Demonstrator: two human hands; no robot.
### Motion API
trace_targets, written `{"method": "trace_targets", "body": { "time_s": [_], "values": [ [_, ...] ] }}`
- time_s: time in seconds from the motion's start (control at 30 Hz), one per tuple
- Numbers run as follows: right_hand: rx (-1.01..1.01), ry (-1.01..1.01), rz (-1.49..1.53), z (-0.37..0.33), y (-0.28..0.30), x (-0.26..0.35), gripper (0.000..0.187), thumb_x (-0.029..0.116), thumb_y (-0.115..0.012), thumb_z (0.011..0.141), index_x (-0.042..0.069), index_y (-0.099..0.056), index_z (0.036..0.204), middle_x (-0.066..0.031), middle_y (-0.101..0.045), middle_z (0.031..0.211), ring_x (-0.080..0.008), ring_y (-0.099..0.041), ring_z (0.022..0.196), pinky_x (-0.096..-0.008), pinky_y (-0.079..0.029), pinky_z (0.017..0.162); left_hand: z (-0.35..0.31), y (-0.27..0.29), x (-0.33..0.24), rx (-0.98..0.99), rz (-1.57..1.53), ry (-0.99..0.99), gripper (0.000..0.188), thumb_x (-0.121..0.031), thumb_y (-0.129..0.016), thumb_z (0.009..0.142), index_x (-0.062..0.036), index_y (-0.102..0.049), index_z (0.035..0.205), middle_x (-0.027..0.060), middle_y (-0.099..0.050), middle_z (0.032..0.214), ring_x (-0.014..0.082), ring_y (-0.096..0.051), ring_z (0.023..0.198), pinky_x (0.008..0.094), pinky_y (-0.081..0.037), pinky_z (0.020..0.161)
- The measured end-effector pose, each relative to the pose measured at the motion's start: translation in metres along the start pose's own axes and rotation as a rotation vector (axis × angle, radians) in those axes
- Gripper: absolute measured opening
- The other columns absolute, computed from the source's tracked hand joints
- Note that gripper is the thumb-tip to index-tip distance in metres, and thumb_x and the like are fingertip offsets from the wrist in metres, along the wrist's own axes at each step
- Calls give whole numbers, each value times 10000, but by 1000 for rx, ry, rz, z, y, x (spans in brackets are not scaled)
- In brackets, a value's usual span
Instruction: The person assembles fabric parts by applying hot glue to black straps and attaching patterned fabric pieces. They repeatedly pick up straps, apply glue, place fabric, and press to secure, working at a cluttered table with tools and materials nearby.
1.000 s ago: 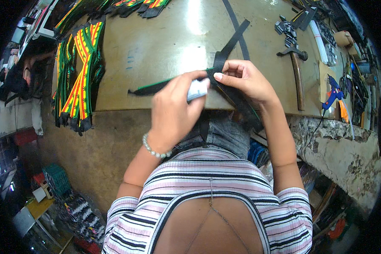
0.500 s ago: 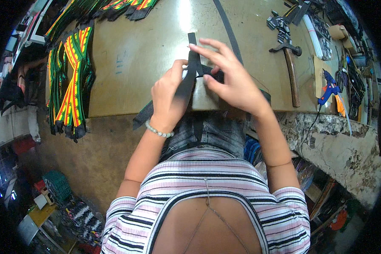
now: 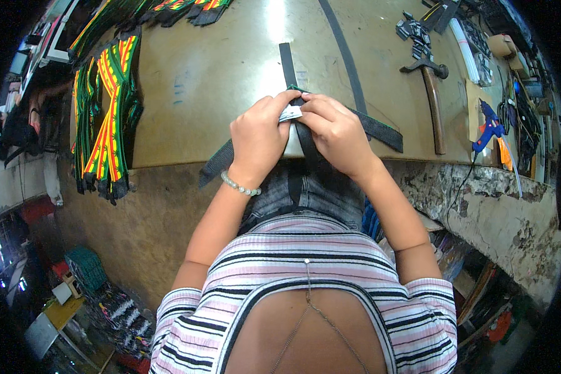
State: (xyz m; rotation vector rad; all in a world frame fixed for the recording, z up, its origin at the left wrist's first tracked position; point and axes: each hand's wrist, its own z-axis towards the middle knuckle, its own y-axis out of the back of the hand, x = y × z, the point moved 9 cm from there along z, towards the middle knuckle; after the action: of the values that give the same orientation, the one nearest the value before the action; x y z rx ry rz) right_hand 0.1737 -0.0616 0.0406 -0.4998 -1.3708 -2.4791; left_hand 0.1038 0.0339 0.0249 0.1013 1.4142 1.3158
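Observation:
At the table's near edge, my left hand (image 3: 255, 137) and my right hand (image 3: 338, 134) meet with fingers pinched together. Between them is a small whitish piece (image 3: 290, 113), perhaps a label or clip; its kind does not show. A flat black strap (image 3: 287, 65) runs from under the fingertips toward the far side, and a black length (image 3: 306, 146) hangs down between my hands. Dark webbing with a green edge sticks out past both hands, one end on the right (image 3: 383, 132), the other on the left (image 3: 217, 163). The fingers hide where the pieces cross.
Bundles of green, yellow and red patterned straps (image 3: 109, 112) lie on the left of the table (image 3: 199, 124). A long black strap (image 3: 345, 50) lies beyond my right hand. Rightward are a hammer (image 3: 431, 103), small metal pieces (image 3: 416, 34) and a blue glue gun (image 3: 489, 128) with a cord.
My right hand has come down and inward, from spread fingers to a pinch beside my left. The near black strap now hangs between the hands, and the whitish piece shows more.

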Motion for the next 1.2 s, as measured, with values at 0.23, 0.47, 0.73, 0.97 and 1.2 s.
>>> {"method": "trace_targets", "body": {
  "time_s": [0.23,0.47,0.73,0.97,1.2],
  "values": [
    [78,-62,-14,-22,6,14,237,36,-638,758,49,-705,985,-48,-650,945,-248,-610,1030,-353,-555,791,2,-4,4,71,55,70,267,-111,-669,818,-215,-706,1062,93,-729,936,330,-697,843,415,-552,690],
    [139,-78,19,-38,11,26,285,12,-637,695,29,-707,971,-59,-673,955,-263,-613,952,-357,-535,827,3,-2,0,94,123,89,291,-128,-666,835,-250,-687,1098,128,-718,912,363,-692,841,452,-544,688],
    [351,-135,484,-56,20,37,169,89,-719,803,29,-705,961,-64,-696,957,-220,-658,921,-325,-530,819,4,-7,4,103,104,59,371,-57,-624,804,-236,-699,1120,108,-719,981,336,-692,875,432,-543,726],
    [-1199,-1020,-396,-252,276,-211,587,384,-912,697,-9,-531,908,-75,-541,900,-178,-479,730,-328,-456,692,6,-8,-3,91,81,22,387,-49,-651,840,-217,-676,1187,160,-711,963,331,-698,866,395,-533,721],
    [-391,-1246,-533,-191,301,-282,546,462,-737,859,23,-577,1141,-55,-662,750,-151,-630,567,-306,-531,531,-9,22,0,-56,-21,-21,286,-59,-711,808,-146,-720,1081,133,-702,944,295,-693,842,358,-537,727]
  ]
}}
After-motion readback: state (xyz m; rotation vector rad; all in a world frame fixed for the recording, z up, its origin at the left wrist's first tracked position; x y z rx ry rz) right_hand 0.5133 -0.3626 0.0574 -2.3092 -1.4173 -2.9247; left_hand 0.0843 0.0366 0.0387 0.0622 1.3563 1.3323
